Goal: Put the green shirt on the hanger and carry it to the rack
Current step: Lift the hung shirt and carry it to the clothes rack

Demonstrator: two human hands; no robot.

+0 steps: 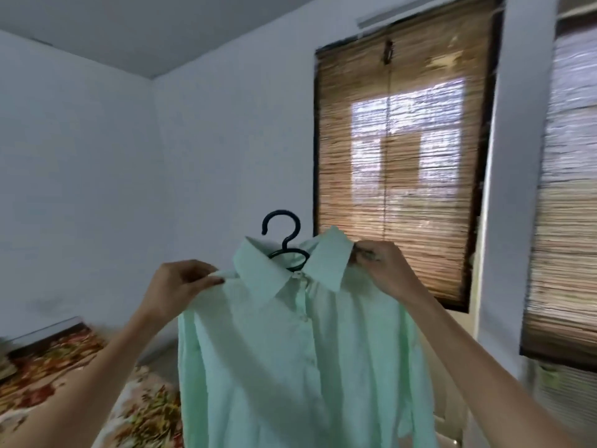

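Green shirt (290, 350) hanging in air in front of person, sitting on dark hanger (284, 234), hook sticking up out of collar. Left hand (181, 286) pinching shoulder cloth on its side, fingers curling tight. Right hand (381, 270) pinching cloth just beside other collar wing. Both grips closing on shirt, none on hanger. Rack not showing.

Probably carrying step. Good way: keeping shoulders level so hanger is not slipping out, moving one grip to hook, holding hem above bed (48, 360).

Left hand (181, 283), right hand (382, 267) — raised, pinching
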